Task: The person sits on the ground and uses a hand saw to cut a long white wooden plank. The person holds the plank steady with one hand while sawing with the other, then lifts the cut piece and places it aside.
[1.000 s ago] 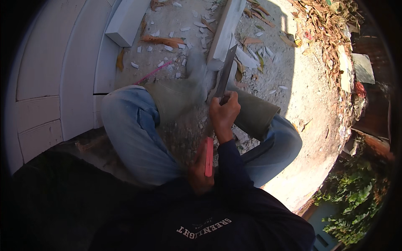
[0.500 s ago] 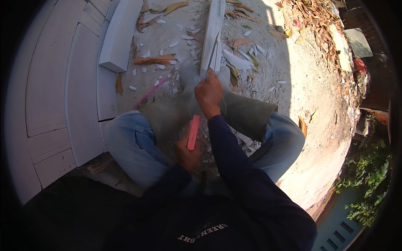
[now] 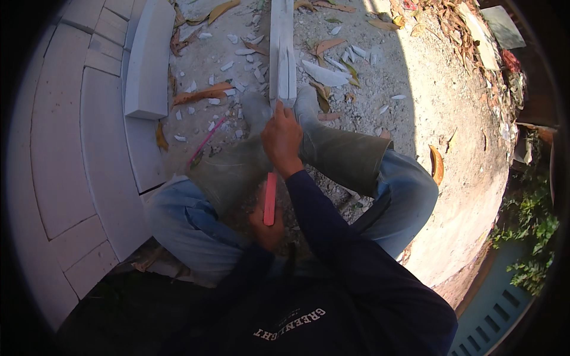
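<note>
Between my boots [image 3: 234, 163] a long pale bar, like a cut strip of light block [image 3: 279, 44], points away from me, with splits or grooves running along its near part. My right hand [image 3: 282, 141] is closed at the bar's near end, fingers pinched around a thin blade that hardly shows. Closer to my body my left hand [image 3: 264, 228] wraps the tool's flat pink handle [image 3: 270, 199]. The handle lines up with the right hand and the bar. Whether the blade is a knife or a saw, I cannot tell.
White blocks [image 3: 113, 154] are stacked along the left, one thick block [image 3: 148, 71] lying at their inner edge. White chips [image 3: 323, 74] and dry leaves [image 3: 205, 94] litter the dusty ground. A thin pink strip [image 3: 208, 139] lies left of my boots. Green plants [image 3: 528, 237] grow at far right.
The blade stretched past my right hand along the bar before; now its far part no longer shows there. Both hands and the pink handle have come slightly nearer my body. The view has shifted a little.
</note>
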`<state>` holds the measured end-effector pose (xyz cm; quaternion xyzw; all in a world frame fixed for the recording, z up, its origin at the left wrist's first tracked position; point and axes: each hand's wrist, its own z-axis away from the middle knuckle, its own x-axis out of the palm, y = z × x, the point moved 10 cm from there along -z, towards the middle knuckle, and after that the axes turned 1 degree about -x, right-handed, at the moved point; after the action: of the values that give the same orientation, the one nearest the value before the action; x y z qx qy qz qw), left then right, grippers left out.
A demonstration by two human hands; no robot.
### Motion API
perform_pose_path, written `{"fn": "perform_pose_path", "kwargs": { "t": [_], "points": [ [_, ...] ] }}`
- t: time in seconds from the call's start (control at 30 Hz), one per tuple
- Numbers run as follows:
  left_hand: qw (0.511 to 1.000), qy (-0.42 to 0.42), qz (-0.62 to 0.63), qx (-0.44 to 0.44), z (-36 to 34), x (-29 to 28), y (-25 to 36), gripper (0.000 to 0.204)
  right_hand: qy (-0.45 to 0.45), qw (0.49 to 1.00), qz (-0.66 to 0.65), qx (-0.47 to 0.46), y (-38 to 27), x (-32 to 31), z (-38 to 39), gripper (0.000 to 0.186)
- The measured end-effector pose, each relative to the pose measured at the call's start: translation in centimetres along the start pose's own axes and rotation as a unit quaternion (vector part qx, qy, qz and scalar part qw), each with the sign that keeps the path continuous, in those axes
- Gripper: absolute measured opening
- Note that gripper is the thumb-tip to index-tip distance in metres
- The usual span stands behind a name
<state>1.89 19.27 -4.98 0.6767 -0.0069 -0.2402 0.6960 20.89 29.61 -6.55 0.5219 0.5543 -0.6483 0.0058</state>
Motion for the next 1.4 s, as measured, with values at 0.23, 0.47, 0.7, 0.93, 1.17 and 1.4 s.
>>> {"fn": "perform_pose_path", "kwargs": {
  "t": [0.23, 0.47, 0.7, 0.93, 1.17, 1.4],
  "points": [
    [0.998, 0.030, -0.028, 0.038, -0.3, 1.4, 2.3, 0.060, 0.008, 0.998, 0.043, -0.037, -0.1, 0.4, 0.4, 0.051],
    [0.998, 0.007, 0.053, -0.016, -9.5, 4.9, 2.0, 0.063, 0.038, 0.995, 0.058, -0.071, 0.7, 2.0, -10.2, 0.015],
    [0.999, 0.008, 0.047, 0.017, 1.2, 0.3, -0.2, 0.069, 0.013, 0.996, 0.071, -0.056, 0.2, 0.9, 2.1, 0.036],
    [0.999, 0.000, 0.041, -0.010, -11.1, 4.7, 0.8, 0.070, 0.029, 0.983, 0.141, -0.116, -0.3, 3.8, -12.6, 0.011],
    [0.999, -0.006, 0.050, -0.012, 3.3, 0.3, -1.8, 0.076, 0.046, 0.997, 0.029, -0.052, 0.0, -0.1, 3.9, 0.013],
    [0.991, -0.065, 0.046, -0.104, -7.5, 4.0, -0.8, 0.077, 0.043, 0.983, 0.135, -0.113, -0.3, 2.3, -9.2, 0.011]
  ]
}}
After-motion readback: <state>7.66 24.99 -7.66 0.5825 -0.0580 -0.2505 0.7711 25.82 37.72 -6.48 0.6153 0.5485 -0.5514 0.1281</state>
